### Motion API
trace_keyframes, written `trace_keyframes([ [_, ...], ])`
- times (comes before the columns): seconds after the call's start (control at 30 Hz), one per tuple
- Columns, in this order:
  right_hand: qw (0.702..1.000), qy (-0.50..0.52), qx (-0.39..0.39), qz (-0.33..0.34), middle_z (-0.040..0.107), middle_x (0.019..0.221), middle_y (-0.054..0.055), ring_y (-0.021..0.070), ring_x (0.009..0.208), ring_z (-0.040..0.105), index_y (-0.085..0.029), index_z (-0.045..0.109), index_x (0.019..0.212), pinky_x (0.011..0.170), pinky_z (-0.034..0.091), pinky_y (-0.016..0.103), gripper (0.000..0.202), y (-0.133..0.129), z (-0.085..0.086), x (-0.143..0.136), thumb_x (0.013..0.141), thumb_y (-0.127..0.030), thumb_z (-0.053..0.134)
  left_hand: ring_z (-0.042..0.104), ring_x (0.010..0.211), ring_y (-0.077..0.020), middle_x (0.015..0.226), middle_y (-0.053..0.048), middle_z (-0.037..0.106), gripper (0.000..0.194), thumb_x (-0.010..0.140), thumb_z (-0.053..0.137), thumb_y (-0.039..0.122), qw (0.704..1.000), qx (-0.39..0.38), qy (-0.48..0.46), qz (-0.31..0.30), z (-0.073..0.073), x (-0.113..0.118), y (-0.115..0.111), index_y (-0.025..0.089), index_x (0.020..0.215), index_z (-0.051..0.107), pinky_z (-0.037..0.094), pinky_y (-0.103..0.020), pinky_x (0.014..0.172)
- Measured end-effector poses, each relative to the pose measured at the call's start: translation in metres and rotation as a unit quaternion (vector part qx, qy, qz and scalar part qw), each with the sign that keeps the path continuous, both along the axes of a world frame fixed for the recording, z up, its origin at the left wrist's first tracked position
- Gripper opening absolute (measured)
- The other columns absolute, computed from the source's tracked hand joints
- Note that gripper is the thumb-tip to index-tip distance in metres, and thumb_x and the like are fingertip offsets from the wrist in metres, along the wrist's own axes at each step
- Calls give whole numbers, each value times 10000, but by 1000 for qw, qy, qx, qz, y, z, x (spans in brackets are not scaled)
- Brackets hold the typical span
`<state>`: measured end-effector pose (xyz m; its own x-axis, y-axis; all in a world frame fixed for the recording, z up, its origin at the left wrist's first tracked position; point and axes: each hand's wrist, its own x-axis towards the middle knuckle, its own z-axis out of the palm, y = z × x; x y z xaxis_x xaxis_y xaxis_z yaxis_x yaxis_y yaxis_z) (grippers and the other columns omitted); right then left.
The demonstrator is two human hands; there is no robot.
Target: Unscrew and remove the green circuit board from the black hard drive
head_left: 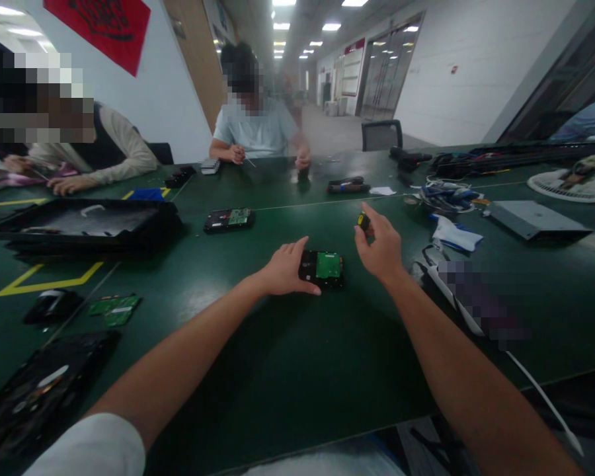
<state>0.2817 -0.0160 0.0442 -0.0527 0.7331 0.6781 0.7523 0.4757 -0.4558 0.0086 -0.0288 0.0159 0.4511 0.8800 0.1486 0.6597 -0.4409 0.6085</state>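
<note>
A black hard drive with a green circuit board (328,266) lies flat on the dark green table (297,344), in front of me. My left hand (285,270) holds its left end, the thumb along the near edge and the fingers at the far side. To the right of the drive and raised above the table, my right hand (381,243) pinches a small yellow and black object (362,221) between thumb and fingers; it looks like a tool handle, and the rest of it is hidden. A second hard drive (229,219) lies farther back on the left.
Black trays (84,228), a loose circuit board (115,308) and a black casing (44,390) lie left. Right are a metal box (538,219), cables (446,196), a white-blue cloth (456,234) and a pouch (476,304). Two people sit across the table.
</note>
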Motion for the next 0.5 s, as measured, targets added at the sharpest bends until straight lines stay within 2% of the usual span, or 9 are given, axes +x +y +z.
trace_keyframes([
  [0.07,1000,15,15,-12,619,1364,163,284,1107,666,-203,407,1575,1001,579,459,608,2,-2,1,987,-317,510,327,1500,-488,1607,-240,414,1297,549,877,693,998,17,34,46,-5,6,-6,181,1604,324,241,-588,1228],
  [0.13,999,27,27,-19,592,1398,178,285,1109,667,-185,394,1573,992,587,457,610,3,-4,2,990,-322,507,338,1479,-507,1597,-255,414,1267,593,838,718,996,24,59,62,-5,10,-12,163,1606,317,253,-605,1212],
  [0.33,999,25,28,-15,609,1371,164,296,1155,663,-217,485,1491,983,600,478,520,4,-8,1,987,-337,537,444,1388,-517,1538,-260,478,1184,653,810,680,996,-1,89,28,10,5,-27,166,1606,331,350,-614,1142],
  [0.5,1000,-1,5,-24,615,1401,165,321,1206,654,-227,426,1533,1017,581,523,568,4,-8,1,984,-328,530,454,1381,-528,1497,-264,519,1144,569,868,667,997,1,57,55,11,6,-27,160,1510,460,342,-615,1147],
])
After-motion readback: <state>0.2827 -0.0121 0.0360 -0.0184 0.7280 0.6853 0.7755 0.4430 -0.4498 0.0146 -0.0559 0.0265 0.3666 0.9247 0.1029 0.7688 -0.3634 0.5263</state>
